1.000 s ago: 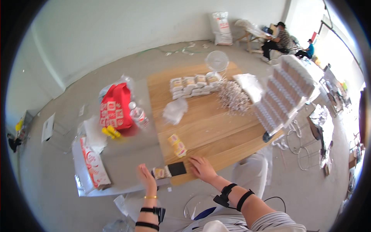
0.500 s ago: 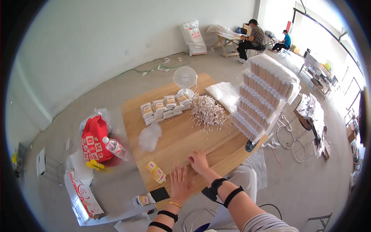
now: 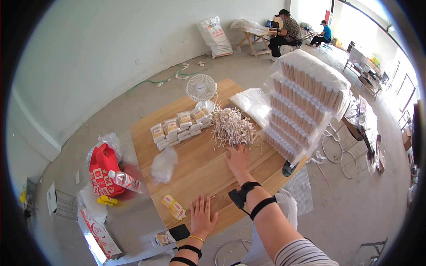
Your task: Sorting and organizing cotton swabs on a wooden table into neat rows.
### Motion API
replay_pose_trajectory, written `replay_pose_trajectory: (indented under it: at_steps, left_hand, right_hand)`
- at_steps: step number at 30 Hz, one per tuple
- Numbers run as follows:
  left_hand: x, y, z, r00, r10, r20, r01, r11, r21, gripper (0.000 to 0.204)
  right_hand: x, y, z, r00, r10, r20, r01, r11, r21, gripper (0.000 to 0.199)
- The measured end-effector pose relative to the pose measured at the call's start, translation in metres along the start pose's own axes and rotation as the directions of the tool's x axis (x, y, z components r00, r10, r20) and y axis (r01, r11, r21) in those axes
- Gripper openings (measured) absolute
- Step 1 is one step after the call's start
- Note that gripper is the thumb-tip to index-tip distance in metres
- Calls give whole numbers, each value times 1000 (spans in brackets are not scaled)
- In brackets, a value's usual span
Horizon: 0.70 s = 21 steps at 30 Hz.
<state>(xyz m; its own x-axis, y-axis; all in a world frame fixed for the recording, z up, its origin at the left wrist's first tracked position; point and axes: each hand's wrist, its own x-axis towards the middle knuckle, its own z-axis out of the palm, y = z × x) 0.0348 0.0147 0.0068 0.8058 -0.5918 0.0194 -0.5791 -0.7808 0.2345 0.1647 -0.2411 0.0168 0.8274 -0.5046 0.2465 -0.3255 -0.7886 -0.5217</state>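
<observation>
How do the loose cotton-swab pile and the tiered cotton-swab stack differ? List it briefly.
The loose cotton-swab pile lies jumbled, sticks pointing every way; the tiered cotton-swab stack keeps its sticks in neat rows. The pile is low and smaller; the stack stands taller and larger. The right hand is at the pile's near edge, not at the stack. Both show thin sticks and white tips.

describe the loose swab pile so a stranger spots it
On the wooden tabletop, look between the white packets and the tiered stack. Just beyond the right hand lies the loose swab pile: a tangled heap, unlike the stack's neat rows.
</observation>
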Motion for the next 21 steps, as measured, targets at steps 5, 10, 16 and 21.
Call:
replay_pose_trajectory:
  at_steps: [5,10,16,21]
  left_hand:
    - [2,4,5,999,12,-30,-12,1000,-20,73]
    - [-4,2,2,999,-5,-47,4,1000,-24,71]
    - [0,4,2,999,-27,-43,23,996,-81,71]
    - [0,3,3,998,-28,-63,23,996,-87,71]
  right_hand:
    - [-17,22,13,972,-23,-234,40,997,67,26]
    - [-93,11,8,979,-142,-149,172,961,216,18]
    - [-142,-11,-5,936,-351,15,315,858,405,13]
    - [-139,-13,-1,915,-399,60,335,833,440,11]
